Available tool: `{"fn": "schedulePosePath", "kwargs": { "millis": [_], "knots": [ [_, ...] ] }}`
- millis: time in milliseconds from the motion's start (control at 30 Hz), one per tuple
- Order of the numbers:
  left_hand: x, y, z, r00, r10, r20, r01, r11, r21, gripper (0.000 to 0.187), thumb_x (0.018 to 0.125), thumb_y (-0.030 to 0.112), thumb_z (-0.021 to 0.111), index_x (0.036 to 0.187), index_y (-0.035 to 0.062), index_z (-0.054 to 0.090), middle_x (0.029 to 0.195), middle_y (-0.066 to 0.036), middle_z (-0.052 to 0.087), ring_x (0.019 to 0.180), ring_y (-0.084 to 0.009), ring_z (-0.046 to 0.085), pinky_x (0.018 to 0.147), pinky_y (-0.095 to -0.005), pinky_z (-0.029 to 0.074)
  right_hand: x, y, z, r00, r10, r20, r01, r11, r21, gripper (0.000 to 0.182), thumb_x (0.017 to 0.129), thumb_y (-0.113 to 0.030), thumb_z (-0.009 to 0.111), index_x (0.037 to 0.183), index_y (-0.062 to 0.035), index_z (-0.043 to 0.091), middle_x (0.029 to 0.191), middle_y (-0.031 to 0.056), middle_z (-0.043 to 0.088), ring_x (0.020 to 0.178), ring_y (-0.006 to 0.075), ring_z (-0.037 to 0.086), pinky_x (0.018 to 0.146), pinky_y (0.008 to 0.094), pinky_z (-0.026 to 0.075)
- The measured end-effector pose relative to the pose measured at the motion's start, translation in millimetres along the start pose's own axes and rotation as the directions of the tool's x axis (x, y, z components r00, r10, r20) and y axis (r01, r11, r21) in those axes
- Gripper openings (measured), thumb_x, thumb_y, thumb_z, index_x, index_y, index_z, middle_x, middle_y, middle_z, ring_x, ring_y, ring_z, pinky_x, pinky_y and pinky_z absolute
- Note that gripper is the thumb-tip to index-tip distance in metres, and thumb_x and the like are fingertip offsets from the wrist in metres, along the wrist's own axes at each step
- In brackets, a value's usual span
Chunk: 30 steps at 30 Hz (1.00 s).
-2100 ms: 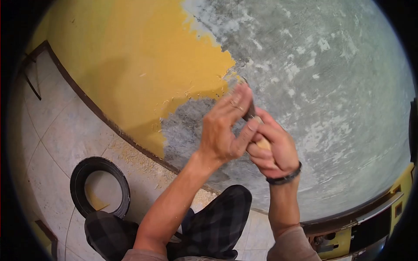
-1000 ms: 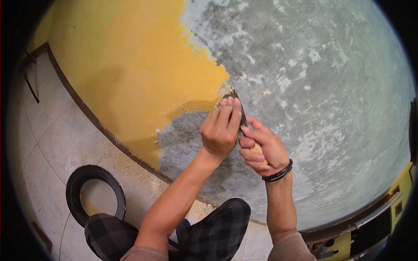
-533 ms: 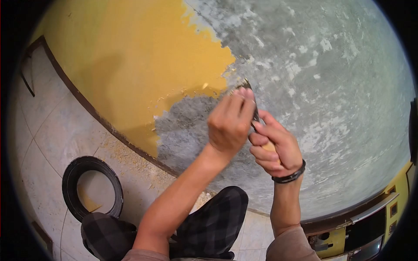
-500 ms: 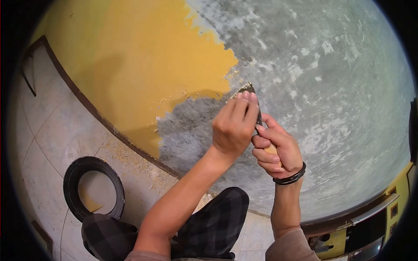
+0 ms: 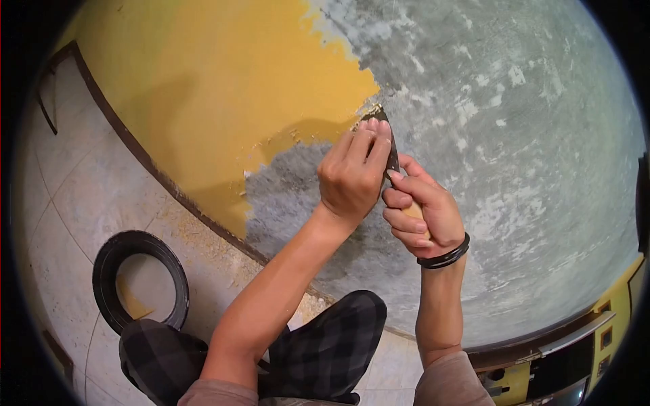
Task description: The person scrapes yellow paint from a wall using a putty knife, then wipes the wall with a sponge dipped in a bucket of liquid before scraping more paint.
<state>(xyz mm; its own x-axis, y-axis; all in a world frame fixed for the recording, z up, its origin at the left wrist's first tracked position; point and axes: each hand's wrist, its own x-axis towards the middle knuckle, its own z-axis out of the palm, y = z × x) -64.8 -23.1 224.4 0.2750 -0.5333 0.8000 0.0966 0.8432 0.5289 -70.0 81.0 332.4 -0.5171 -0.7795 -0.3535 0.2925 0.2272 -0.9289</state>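
Note:
A paint scraper with a dark blade and a pale wooden handle meets the wall along the torn edge of the yellow paint. My right hand, with a black band at the wrist, is closed around the handle. Over the blade lies my left hand, its fingers together and pressing on the metal near the tip. Paint flakes gather along the scraping edge. To the right spreads the bare grey wall, mottled with white patches. Part of the blade is hidden under my left fingers.
A black round bucket stands on the tiled floor by my knee, with a yellowish piece inside. Paint chips litter the floor along the brown baseboard. Yellow and dark furnishings show at the lower right.
Both hands and the scraper have moved up the wall and slightly left. The blade's tip is now closer to the jutting corner of the yellow paint. The view has shifted slightly.

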Motion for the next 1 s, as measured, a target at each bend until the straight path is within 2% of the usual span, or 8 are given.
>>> {"fn": "schedulePosePath", "kwargs": {
  "millis": [167, 367, 433, 500, 600, 667, 800, 1000],
  "knots": [
    [-30, -1, -1, 0.996, 0.032, -0.086, -0.03, 0.999, 0.019, 0.027, 0.074, 0.006, 0.063, 0.1, -0.0015, 0.066, 0.088, -0.011, 0.064, 0.071, -0.0248, 0.064, 0.061, -0.0313, 0.054, -7, 37, -9, 0.999, -0.034, -0.031, 0.034, 0.999, -0.007, 0.021, 0.096, -0.012, 0.05, 0.116, -0.0134, 0.046, 0.067, 0.0004, 0.043, 0.039, 0.0055, 0.034, 0.027, 0.019, 0.023],
    [-29, 5, -12, 0.998, -0.047, 0.048, 0.05, 0.997, -0.05, 0.026, 0.074, 0.005, 0.064, 0.099, -0.0015, 0.066, 0.087, -0.009, 0.064, 0.074, -0.0237, 0.064, 0.061, -0.0311, 0.054, -9, 32, -1, 0.996, -0.013, -0.091, 0.012, 1.0, -0.015, 0.023, 0.096, -0.011, 0.05, 0.118, -0.0133, 0.045, 0.066, 0.0008, 0.043, 0.037, 0.0061, 0.033, 0.027, 0.0196, 0.023],
    [-44, 1, -3, 1.0, 0.001, -0.004, -0.001, 1.0, -0.02, 0.025, 0.076, 0.006, 0.063, 0.1, -0.0017, 0.066, 0.087, -0.01, 0.064, 0.075, -0.024, 0.065, 0.063, -0.031, 0.054, -13, 42, -4, 0.993, -0.039, -0.112, 0.038, 0.999, -0.01, 0.023, 0.095, -0.011, 0.05, 0.118, -0.0132, 0.045, 0.067, 0.0008, 0.044, 0.038, 0.0061, 0.034, 0.027, 0.0199, 0.023],
    [-42, -1, -1, 0.999, 0.035, -0.038, -0.035, 0.999, -0.009, 0.026, 0.076, 0.006, 0.064, 0.101, -0.0017, 0.066, 0.088, -0.011, 0.065, 0.076, -0.0246, 0.065, 0.064, -0.0318, 0.055, -1, 40, -7, 0.999, -0.038, -0.035, 0.038, 0.999, 0.001, 0.023, 0.095, -0.011, 0.05, 0.118, -0.0134, 0.045, 0.067, 0.0007, 0.044, 0.038, 0.0062, 0.034, 0.027, 0.0201, 0.023],
    [-27, -16, -8, 1.0, 0.025, 0.007, -0.025, 0.999, 0.022, 0.033, 0.085, 0.024, 0.057, 0.102, -0.0026, 0.065, 0.089, -0.013, 0.065, 0.075, -0.0271, 0.065, 0.065, -0.0326, 0.055, 15, 29, 4, 1.0, -0.019, -0.016, 0.019, 1.0, -0.009, 0.022, 0.096, -0.011, 0.049, 0.117, -0.0137, 0.046, 0.067, 0.0006, 0.044, 0.039, 0.0063, 0.035, 0.027, 0.0202, 0.023],
    [-24, -18, -9, 1.0, 0.014, -0.014, -0.014, 1.0, -0.004, 0.058, 0.093, 0.048, 0.042, 0.104, -0.0047, 0.064, 0.09, -0.016, 0.064, 0.078, -0.03, 0.066, 0.066, -0.0335, 0.055, 12, 33, 6, 1.0, -0.021, -0.014, 0.021, 1.0, 0.012, 0.023, 0.096, -0.011, 0.049, 0.118, -0.0135, 0.045, 0.068, 0.0008, 0.045, 0.039, 0.0063, 0.035, 0.027, 0.0201, 0.023],
    [-39, -1, -17, 0.997, 0.023, 0.068, -0.019, 0.998, -0.061, 0.048, 0.091, 0.037, 0.048, 0.107, -0.0057, 0.063, 0.092, -0.017, 0.064, 0.082, -0.031, 0.067, 0.069, -0.0347, 0.056, -5, 44, -1, 0.999, -0.036, -0.023, 0.038, 0.997, 0.074, 0.026, 0.097, -0.012, 0.047, 0.122, -0.0137, 0.044, 0.069, 0.002, 0.046, 0.038, 0.0063, 0.034, 0.027, 0.02, 0.023],
    [-30, -16, -12, 0.999, 0.031, 0.038, -0.032, 0.999, 0.036, 0.058, 0.092, 0.047, 0.043, 0.106, -0.0055, 0.063, 0.093, -0.016, 0.064, 0.083, -0.0303, 0.066, 0.071, -0.0347, 0.056, 13, 31, 4, 1.0, -0.026, 0.0, 0.026, 0.999, 0.029, 0.028, 0.097, -0.011, 0.047, 0.124, -0.0119, 0.043, 0.068, 0.0019, 0.046, 0.039, 0.0066, 0.035, 0.027, 0.0203, 0.023]
  ]
}}
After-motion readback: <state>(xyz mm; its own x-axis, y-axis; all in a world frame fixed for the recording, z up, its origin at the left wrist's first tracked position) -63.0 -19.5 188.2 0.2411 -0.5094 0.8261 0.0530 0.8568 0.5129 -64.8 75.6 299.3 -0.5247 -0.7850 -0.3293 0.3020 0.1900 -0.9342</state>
